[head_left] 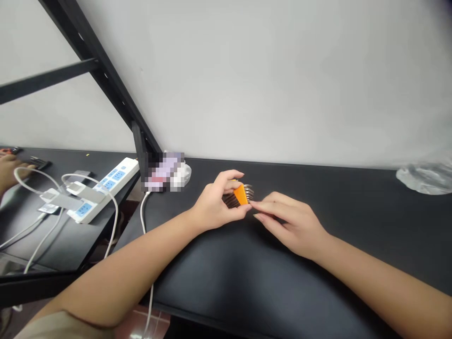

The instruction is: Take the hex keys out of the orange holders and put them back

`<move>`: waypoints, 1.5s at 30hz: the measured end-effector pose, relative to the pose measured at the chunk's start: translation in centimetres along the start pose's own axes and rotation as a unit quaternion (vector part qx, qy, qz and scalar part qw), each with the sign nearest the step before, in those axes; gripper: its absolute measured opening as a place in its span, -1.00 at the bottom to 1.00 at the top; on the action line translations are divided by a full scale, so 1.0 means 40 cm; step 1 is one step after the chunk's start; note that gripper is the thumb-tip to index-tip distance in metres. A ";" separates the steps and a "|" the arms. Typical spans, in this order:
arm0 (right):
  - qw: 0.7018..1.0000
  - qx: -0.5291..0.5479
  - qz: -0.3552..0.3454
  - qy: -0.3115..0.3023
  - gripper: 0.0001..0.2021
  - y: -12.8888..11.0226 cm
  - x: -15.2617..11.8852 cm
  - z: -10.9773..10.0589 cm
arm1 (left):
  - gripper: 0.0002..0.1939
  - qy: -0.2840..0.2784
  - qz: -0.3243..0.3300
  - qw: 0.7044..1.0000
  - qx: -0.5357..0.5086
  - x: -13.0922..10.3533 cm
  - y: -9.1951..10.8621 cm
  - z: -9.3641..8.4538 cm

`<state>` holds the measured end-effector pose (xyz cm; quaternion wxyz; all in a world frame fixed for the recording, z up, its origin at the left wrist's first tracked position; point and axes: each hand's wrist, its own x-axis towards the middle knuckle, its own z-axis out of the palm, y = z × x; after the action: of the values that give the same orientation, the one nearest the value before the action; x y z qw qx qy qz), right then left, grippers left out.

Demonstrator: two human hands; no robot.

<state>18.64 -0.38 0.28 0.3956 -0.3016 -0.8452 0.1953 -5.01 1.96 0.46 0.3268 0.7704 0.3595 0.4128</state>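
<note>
Over the black table, my left hand is closed around an orange plastic holder with several metal rods in it, which looks like a hex key set. Its thumb presses from below and its fingers curl over the top. Dark straight shafts show on the left of the holder, and shiny curved ends stick out on the right. My right hand reaches in from the right. Its index fingertip touches the lower right of the set near the curved ends, while the thumb tip lies just below, slightly apart.
A white power strip with plugged-in chargers and cables lies on the left table. Beside the black metal frame are a blurred-out item and white plastic. Crumpled clear plastic lies far right. Another person's hand is at far left.
</note>
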 end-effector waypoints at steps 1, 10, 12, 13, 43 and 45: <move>1.000 -0.013 0.002 0.003 -0.68 0.003 -0.001 -0.003 | -0.29 -0.015 -0.009 1.000 0.001 0.000 0.001 0.000; 0.979 -0.099 0.002 -0.176 -0.66 0.037 -0.007 0.016 | -0.09 -0.178 -0.023 0.978 0.111 -0.001 0.011 0.000; 0.982 -0.101 0.012 -0.159 -0.68 0.045 -0.008 0.024 | -0.23 -0.171 0.011 0.972 0.158 0.002 0.016 -0.003; 0.984 -0.098 0.019 -0.148 -0.69 0.050 -0.007 0.024 | -0.34 -0.152 0.031 0.971 0.179 0.004 0.016 -0.006; 0.913 -0.234 0.335 0.007 -0.75 0.254 0.013 -0.098 | -0.58 -0.056 -0.047 0.991 0.115 0.024 -0.033 -0.039; 0.925 -0.232 0.298 0.047 -0.75 0.223 0.016 -0.092 | -0.57 -0.055 -0.036 0.992 0.108 0.024 -0.023 -0.039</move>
<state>24.37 7.01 -2.19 0.2773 -0.6313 -0.7188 0.0884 -6.24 3.54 0.79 0.2754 0.8094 0.4112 0.3160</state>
